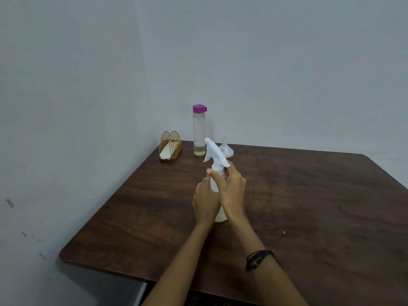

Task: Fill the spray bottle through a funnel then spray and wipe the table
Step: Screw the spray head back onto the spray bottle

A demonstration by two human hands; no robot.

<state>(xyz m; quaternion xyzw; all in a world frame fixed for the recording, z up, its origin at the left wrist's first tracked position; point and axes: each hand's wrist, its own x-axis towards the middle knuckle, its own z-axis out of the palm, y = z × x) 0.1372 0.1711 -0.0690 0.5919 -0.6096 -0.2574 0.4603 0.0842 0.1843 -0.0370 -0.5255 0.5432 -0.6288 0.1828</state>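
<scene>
While the translucent white plastic spray bottle stood mid-table, its body was gripped by the left hand for steadiness, and its collar was pinched by the right hand, apparently so the trigger head could be screwed tight.

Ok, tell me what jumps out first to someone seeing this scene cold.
Two hands meet at the centre of the dark wooden table, both wrapped round a white spray bottle standing upright: the left hand grips its body, the right hand its neck. Behind it, by the far corner, stand a clear bottle with a purple cap, a white funnel set mouth-down, and a golden wire napkin holder.
</scene>
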